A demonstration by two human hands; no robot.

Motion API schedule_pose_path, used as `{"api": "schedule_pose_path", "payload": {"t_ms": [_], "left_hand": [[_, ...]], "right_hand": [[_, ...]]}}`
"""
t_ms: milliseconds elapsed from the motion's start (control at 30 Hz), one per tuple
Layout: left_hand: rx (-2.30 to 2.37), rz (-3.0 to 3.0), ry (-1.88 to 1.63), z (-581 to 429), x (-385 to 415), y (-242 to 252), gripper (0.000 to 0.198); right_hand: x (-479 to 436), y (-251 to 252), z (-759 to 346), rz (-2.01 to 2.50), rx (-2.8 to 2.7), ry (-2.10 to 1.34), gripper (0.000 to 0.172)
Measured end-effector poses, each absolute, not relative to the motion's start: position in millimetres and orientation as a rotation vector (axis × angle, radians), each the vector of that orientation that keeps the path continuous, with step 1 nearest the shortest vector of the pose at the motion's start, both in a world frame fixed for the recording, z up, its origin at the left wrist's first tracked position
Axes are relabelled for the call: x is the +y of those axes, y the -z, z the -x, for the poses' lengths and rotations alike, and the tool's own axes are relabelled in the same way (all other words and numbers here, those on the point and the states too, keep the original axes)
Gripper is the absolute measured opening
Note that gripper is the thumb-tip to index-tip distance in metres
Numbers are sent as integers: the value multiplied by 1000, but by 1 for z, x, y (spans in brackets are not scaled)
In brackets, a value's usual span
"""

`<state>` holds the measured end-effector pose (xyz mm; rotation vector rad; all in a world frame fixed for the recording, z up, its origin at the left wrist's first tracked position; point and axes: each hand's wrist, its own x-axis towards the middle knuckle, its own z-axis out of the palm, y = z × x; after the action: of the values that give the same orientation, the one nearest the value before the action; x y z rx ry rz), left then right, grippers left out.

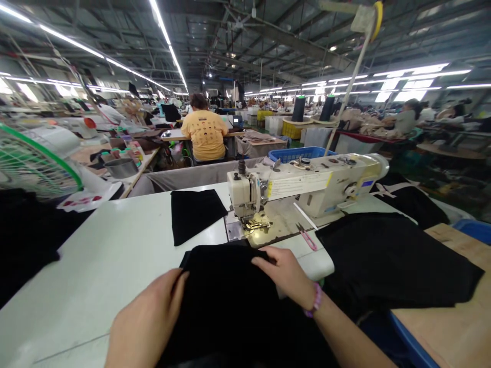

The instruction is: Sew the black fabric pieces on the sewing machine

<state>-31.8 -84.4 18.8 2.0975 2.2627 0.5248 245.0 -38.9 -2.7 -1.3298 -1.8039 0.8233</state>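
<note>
Head view: left hand (148, 319) grips black fabric (230, 301) edge; right hand (286, 276) flat atop.

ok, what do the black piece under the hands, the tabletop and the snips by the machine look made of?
Black piece: soft matte cloth, possibly knit; it drapes and folds under the left hand and right hand.
Tabletop: smooth pale laminate or painted board with a slight sheen; core hidden.
Snips: pink handles, likely plastic; blades look metal, too small to confirm.
</note>
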Motion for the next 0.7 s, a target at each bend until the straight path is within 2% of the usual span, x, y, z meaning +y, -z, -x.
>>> {"api": "schedule_pose_path", "payload": {"t_ms": [100, 167, 233, 333, 433, 500, 633, 700], "left_hand": [[2353, -2154, -250, 31, -48, -17, 40], [2321, -2122, -212, 34, -32, -9, 31], [2244, -2102, -231, 38, -26, -1, 21], [2114, -2134, -471, 40, -30, 7, 12], [1915, -1985, -978, 37, -44, 7, 12], [1789, -1768, -1232, 35, -56, 3, 17], [1563, -1460, -1374, 31, -72, -8, 22], [1483, -1400, -1379, 27, -74, -15, 25]], "right_hand": [[-8, 21, -221, 1347, -1848, -694, 17], [4, 30, -210, 1339, -1863, -637, 8], [8, 37, -205, 1340, -1868, -592, 13], [5, 42, -207, 1347, -1846, -567, 18], [-2, 41, -218, 1337, -1806, -571, 11], [-9, 37, -225, 1294, -1717, -670, 8], [-22, 21, -231, 1112, -1424, -1274, 32], [-28, 14, -229, 1059, -1325, -1380, 36]]}}
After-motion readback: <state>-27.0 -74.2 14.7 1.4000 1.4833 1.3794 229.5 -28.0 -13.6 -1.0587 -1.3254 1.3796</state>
